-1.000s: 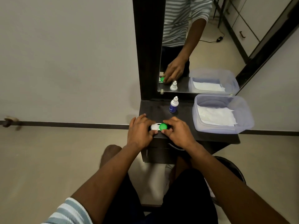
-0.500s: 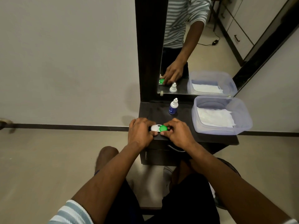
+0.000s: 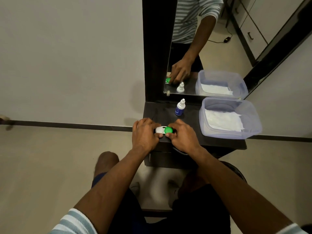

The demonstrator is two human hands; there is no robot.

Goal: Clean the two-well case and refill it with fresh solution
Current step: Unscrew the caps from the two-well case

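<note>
The two-well case (image 3: 164,130) lies near the front edge of the dark table (image 3: 190,115), with a white cap on its left well and a green cap on its right well. My left hand (image 3: 145,134) grips the white-capped end, thumb at its front. My right hand (image 3: 183,135) grips the green-capped end, thumb against its front too. Both caps are on. A small solution bottle (image 3: 180,108) with a white nozzle and blue label stands upright behind the case.
A clear plastic tub (image 3: 253,122) with white tissue (image 3: 224,120) inside sits on the table's right half. A mirror (image 3: 211,48) rises behind the table and repeats the scene. A drawer front (image 3: 162,159) lies below the table edge, above my knees.
Both hands stay on the case in the same place. The view has shifted slightly; my fingers have drawn back a little, showing more of both caps.
</note>
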